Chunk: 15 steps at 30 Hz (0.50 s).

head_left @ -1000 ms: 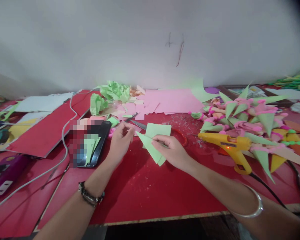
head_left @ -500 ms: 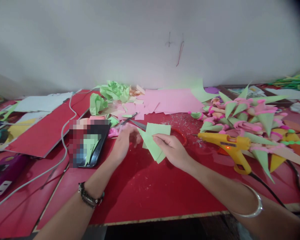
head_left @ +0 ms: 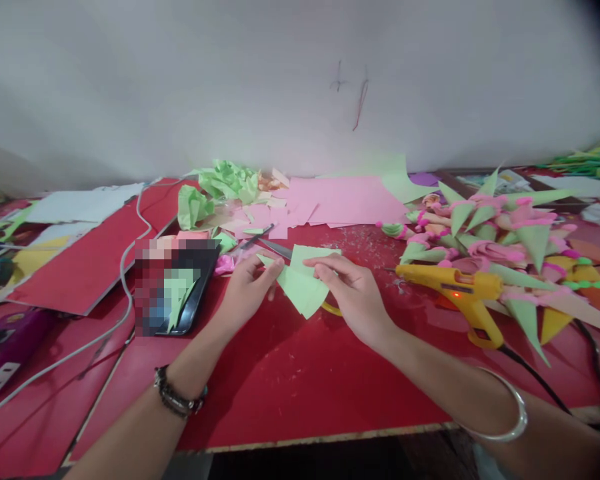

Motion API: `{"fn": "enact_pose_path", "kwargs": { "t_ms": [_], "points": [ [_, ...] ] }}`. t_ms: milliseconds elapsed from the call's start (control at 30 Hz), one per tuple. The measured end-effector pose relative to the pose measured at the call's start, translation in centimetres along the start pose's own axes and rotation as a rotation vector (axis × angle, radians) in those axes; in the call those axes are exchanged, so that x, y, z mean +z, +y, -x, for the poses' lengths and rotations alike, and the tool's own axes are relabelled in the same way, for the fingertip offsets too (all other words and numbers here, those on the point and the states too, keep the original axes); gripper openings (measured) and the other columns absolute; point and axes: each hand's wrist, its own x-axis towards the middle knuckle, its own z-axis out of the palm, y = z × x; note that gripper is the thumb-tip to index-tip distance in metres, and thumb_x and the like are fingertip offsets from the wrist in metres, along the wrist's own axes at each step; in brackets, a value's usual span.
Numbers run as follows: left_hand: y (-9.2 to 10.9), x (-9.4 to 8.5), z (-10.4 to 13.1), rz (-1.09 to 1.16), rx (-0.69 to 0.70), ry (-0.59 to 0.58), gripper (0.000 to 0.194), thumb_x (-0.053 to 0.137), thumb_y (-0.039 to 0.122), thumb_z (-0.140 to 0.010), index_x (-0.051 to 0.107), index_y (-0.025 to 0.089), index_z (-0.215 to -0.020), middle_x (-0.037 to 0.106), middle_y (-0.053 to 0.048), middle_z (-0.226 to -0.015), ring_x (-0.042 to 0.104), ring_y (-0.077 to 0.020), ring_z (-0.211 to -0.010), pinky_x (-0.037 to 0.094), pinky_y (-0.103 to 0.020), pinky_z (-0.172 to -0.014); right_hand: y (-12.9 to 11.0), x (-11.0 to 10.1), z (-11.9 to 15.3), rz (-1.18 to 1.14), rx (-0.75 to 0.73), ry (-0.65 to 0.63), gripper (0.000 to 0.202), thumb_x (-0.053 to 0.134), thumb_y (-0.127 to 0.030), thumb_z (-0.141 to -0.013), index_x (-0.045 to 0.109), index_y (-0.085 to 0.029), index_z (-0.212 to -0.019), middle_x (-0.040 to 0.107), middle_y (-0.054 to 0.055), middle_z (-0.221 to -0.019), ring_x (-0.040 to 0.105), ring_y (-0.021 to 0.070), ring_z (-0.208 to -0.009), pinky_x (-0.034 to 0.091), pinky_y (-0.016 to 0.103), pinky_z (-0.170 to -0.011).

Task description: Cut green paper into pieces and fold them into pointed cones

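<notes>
Light green paper [head_left: 304, 283], in layered pieces with a pointed tip at the left, is held between both hands above the red table. My left hand [head_left: 250, 287] pinches its left side between thumb and fingers. My right hand [head_left: 354, 293] grips its right edge, thumb and fingertips together. Behind the paper lie scissors [head_left: 279, 249], their blades partly showing and their handle mostly hidden by the paper and my right hand.
A yellow glue gun [head_left: 453, 287] with a lit red light lies right, before a pile of pink and green paper flowers [head_left: 485, 230]. At left are a phone [head_left: 200, 287] with green cut pieces on it and a white cable [head_left: 125, 267]. Pink sheets [head_left: 345, 200] lie behind.
My left hand has closed on the paper's left side; before, its fingers were apart and blurred beside it. The paper has turned a little and its lower tip has shifted left.
</notes>
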Motion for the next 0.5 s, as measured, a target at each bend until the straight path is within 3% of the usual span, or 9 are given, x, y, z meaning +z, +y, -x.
{"fn": "enact_pose_path", "kwargs": {
  "t_ms": [200,333,400,500],
  "points": [
    [0.29,0.11,0.25,0.042,0.062,0.03,0.024,0.053,0.032,-0.076,0.046,0.017,-0.059,0.043,0.006,-0.049,0.039,-0.006,-0.044,0.031,-0.019,-0.044,-0.06,0.0,-0.15,-0.058,0.1,-0.004,0.009,0.065,-0.027,-0.068,0.066,-0.019,-0.068,0.066,0.001,-0.069,0.058,0.0133,-0.067,0.044,0.024,-0.061],
    [0.37,0.18,0.5,0.021,0.102,0.026,0.029,0.052,0.032,-0.077,0.042,0.017,-0.054,0.039,0.006,-0.048,0.035,-0.0059,-0.044,0.028,-0.02,-0.043,-0.11,0.01,-0.11,0.014,0.084,-0.03,0.028,0.053,-0.035,-0.077,0.06,-0.017,-0.057,0.057,0.0,-0.057,0.051,0.011,-0.056,0.04,0.023,-0.053],
    [0.43,0.26,0.61,-0.006,0.112,0.012,0.03,0.051,0.033,-0.076,0.042,0.017,-0.053,0.038,0.006,-0.048,0.034,-0.006,-0.044,0.028,-0.02,-0.043,-0.04,0.14,-0.04,0.025,0.056,-0.084,0.03,0.045,-0.036,-0.082,0.062,-0.018,-0.065,0.058,0.001,-0.063,0.051,0.011,-0.059,0.039,0.023,-0.055],
    [0.53,0.37,0.71,-0.042,0.15,-0.024,0.027,0.049,0.032,-0.077,0.043,0.016,-0.055,0.039,0.006,-0.05,0.033,-0.0064,-0.047,0.028,-0.019,-0.045,0.12,0.38,0.07,0.06,0.04,-0.22,0.018,0.054,-0.033,-0.076,0.058,-0.018,-0.068,0.053,-0.002,-0.063,0.047,0.0104,-0.059,0.036,0.022,-0.054]
  ]
}}
